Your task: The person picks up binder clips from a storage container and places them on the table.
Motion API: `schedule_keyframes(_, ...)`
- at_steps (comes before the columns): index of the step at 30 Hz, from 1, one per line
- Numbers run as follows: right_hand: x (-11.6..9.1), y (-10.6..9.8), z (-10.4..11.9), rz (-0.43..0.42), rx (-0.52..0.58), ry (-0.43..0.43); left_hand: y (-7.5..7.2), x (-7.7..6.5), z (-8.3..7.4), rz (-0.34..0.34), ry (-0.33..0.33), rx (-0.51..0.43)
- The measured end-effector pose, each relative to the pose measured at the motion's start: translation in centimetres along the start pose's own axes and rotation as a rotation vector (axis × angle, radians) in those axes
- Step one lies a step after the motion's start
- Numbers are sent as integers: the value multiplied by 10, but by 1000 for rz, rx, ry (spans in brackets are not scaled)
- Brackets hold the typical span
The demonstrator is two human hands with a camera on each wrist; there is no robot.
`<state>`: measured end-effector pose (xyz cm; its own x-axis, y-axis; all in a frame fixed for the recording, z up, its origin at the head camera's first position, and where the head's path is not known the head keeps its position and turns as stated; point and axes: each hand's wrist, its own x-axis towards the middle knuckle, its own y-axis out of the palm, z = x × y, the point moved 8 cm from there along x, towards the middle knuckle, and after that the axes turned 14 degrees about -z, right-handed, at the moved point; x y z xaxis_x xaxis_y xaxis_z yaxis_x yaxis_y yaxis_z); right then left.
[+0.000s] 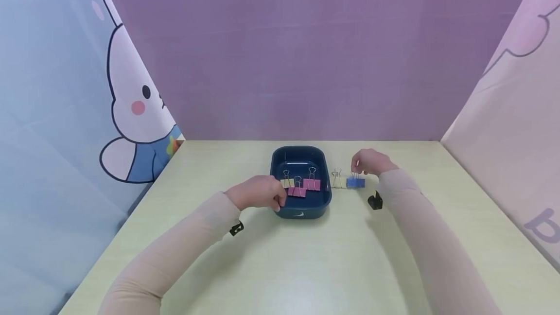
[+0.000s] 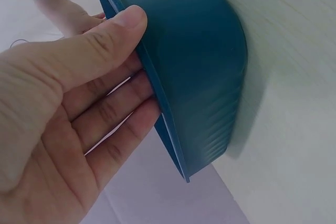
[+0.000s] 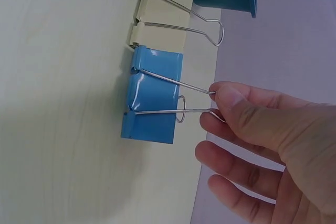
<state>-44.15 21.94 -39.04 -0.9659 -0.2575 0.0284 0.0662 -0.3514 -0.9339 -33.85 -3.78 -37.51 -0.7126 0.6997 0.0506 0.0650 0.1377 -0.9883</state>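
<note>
A dark blue plastic bin (image 1: pixel 301 212) stands on the table, with a yellow binder clip (image 1: pixel 287 183) and two pink binder clips (image 1: pixel 297 192) inside. My left hand (image 1: pixel 260 192) pinches the bin's near left rim, thumb outside and fingers over the edge, as the left wrist view shows. To the bin's right, a blue binder clip (image 3: pixel 156 95) sits beside a cream binder clip (image 3: pixel 165 17), their ends side by side. My right hand (image 1: pixel 371 161) pinches a wire handle of the blue clip between thumb and index finger; its other fingers are loosely bent.
The pale wooden table (image 1: pixel 323 266) runs back to a purple cloth wall (image 1: pixel 306 62). A blue cloth with a cartoon rabbit hangs at the left, a pale cloth at the right. Black wrist cameras (image 1: pixel 375 201) hang below both wrists.
</note>
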Motion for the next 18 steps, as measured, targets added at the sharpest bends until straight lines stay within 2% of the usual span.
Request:
schedule_keyframes(10,1,5,-1,-10,-24,16,0,0,0,3,-7,-5)
schedule_keyframes(18,0,6,-2,-40,0,27,-1,-1,-1,7,-10,2)
